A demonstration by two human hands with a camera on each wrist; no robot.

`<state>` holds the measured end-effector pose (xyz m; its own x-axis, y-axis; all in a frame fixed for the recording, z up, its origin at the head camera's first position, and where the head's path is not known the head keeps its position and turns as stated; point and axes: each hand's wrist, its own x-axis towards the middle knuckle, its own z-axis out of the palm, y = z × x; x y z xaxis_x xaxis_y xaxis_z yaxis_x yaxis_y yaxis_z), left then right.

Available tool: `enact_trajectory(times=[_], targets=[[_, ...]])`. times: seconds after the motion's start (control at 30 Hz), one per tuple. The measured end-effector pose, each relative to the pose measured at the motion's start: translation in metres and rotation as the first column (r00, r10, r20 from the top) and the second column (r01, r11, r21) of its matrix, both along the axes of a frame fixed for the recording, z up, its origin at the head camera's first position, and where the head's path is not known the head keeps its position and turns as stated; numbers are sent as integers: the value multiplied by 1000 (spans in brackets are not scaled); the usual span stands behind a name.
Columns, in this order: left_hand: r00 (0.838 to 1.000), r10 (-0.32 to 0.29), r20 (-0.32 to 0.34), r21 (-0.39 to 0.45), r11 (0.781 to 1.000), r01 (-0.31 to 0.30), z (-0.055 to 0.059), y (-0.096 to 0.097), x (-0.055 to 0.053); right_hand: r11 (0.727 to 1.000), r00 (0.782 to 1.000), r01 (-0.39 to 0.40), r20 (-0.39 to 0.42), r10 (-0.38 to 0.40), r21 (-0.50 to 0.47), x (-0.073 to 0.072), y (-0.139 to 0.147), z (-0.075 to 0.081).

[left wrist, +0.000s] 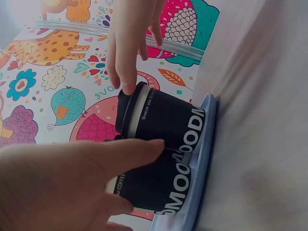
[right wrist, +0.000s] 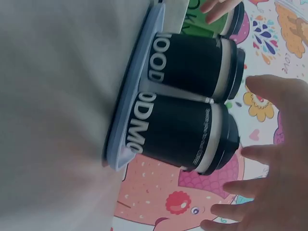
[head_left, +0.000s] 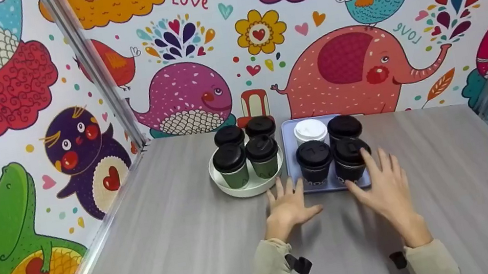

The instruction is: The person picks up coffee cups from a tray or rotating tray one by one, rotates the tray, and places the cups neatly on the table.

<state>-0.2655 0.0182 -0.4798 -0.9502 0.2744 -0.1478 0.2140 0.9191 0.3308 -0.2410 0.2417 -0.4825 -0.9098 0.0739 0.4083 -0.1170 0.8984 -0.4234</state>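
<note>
My right hand, fingers spread, is at the front right black paper cup; in the left wrist view its index fingertip is right at that cup's lid. The left hand hovers with fingers apart before the front left black cup and the round white dish. Both cups stand upright on a blue-lilac tray, their black lids on. Behind them on the tray are a white-lidded cup and another black-lidded cup. Neither hand holds anything.
Several green cups with black lids stand in the white dish, left of the tray. Grey wood-grain table lies under everything. Cartoon-printed walls close off the back and sides, with metal strips at the corners.
</note>
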Motion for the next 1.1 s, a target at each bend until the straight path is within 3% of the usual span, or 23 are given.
enact_trajectory(times=[0.17, 0.6, 0.87, 1.1], targets=[[999, -19, 27, -15, 1000, 20, -4, 6, 1, 999, 994, 17, -111, -21, -37, -9, 5, -5], [999, -28, 37, -53, 998, 30, -16, 11, -2, 999, 989, -32, -140, 35, 25, -48, 1, -4], [999, -31, 22, -102, 994, 33, -26, 12, -5, 999, 990, -30, -135, 32, 10, -62, -5, -13], [998, 1, 67, -131, 991, 8, -43, 9, -12, 999, 980, -41, -196, 33, -35, -68, -12, -26]])
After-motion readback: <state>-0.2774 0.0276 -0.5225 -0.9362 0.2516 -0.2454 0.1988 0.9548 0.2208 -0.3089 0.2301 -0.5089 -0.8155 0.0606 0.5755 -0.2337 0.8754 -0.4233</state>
